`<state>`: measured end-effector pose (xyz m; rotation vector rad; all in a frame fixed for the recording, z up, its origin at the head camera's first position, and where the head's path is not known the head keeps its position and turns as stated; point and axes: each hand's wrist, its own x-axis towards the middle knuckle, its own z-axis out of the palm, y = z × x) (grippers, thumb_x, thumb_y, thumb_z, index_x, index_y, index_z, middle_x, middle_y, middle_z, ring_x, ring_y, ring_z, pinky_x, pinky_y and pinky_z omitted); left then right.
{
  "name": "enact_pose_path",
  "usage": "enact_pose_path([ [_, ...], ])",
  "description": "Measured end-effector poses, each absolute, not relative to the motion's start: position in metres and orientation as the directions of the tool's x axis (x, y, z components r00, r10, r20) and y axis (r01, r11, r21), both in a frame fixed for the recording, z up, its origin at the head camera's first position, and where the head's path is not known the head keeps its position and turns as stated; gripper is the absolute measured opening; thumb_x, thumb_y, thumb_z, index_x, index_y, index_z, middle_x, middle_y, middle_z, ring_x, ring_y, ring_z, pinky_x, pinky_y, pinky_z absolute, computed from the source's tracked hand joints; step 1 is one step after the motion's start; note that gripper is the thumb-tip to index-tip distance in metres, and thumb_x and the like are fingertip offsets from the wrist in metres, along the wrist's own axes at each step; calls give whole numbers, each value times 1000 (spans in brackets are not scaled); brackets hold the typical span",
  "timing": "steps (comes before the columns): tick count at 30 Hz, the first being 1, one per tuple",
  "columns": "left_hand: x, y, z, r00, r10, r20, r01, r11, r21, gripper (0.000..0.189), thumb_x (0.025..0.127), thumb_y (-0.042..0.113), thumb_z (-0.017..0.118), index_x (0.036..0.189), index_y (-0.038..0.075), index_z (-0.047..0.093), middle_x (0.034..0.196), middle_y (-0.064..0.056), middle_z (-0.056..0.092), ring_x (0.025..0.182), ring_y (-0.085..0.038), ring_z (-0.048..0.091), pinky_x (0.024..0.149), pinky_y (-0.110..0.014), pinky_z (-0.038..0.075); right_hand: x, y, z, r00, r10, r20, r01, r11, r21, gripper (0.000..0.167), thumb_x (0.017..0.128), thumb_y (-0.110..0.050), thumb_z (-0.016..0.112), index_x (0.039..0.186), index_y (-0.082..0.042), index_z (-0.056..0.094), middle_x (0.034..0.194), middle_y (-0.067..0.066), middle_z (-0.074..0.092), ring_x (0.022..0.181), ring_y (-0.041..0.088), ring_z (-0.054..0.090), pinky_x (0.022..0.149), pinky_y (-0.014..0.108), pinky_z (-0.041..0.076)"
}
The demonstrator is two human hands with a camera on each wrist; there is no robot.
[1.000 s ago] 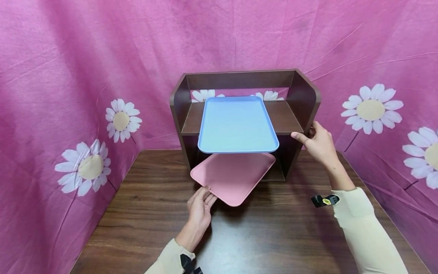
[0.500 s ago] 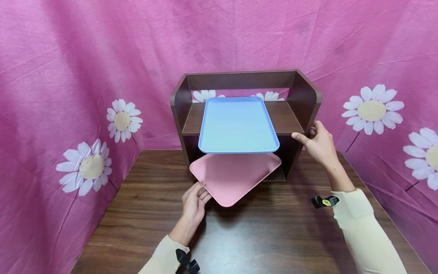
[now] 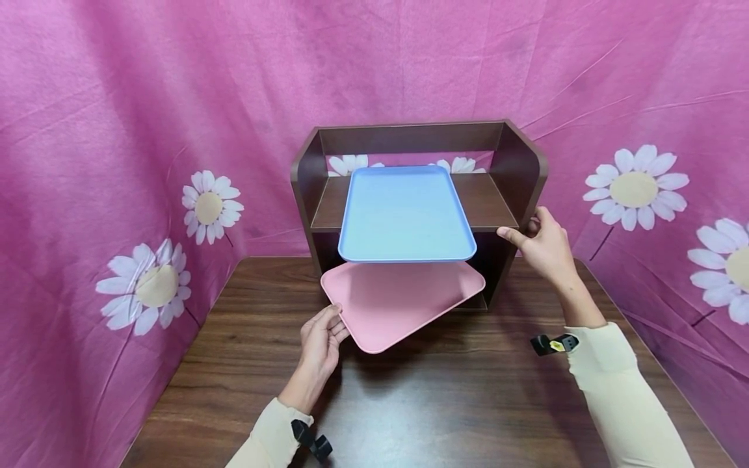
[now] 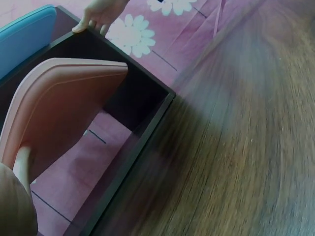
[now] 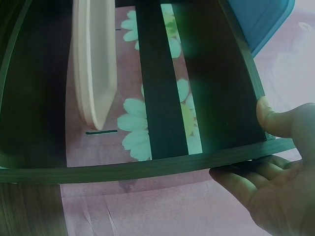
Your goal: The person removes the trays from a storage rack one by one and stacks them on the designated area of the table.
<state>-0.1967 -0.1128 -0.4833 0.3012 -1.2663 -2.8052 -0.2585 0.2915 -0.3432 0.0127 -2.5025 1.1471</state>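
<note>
Pink tray, short edge pinched in the nearer left grip, long edge running rightward and away from it, below the blue tray; right grip clasping the shelf side.

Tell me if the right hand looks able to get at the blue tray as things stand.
Likely yes, though the right hand grips the side of the shelf and would first have to let go. The blue tray juts out past the shelf's front, leaving its near right corner exposed.
</note>
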Motion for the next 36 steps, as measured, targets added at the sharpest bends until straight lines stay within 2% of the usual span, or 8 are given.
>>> enact_pose_path([
  [8,-200,-122,-485,-984,-99,-147,-49,-647,761,28,103,-3,54,86,8,72,74,-4,78,76,-14,79,67,-31,67,-259,292,-344,-926,150,346,-167,661,-732,65,95,-44,81,136,-3,52,128,26,73,74,-15,58,65,10,48],
  [28,-203,-132,-479,-994,-31,-100,-59,-624,779,35,103,-3,51,80,10,73,72,-4,78,68,-12,77,61,-27,65,-259,291,-342,-924,153,351,-170,658,-733,64,94,-43,81,137,-5,52,128,26,73,70,-10,61,63,11,50],
  [36,-203,-135,-478,-993,-8,-117,-87,-610,787,37,104,-2,50,78,11,72,69,-1,76,66,-10,75,61,-24,63,-259,291,-343,-926,156,345,-162,661,-733,66,94,-43,82,137,-4,52,131,27,72,75,-13,58,65,10,48],
])
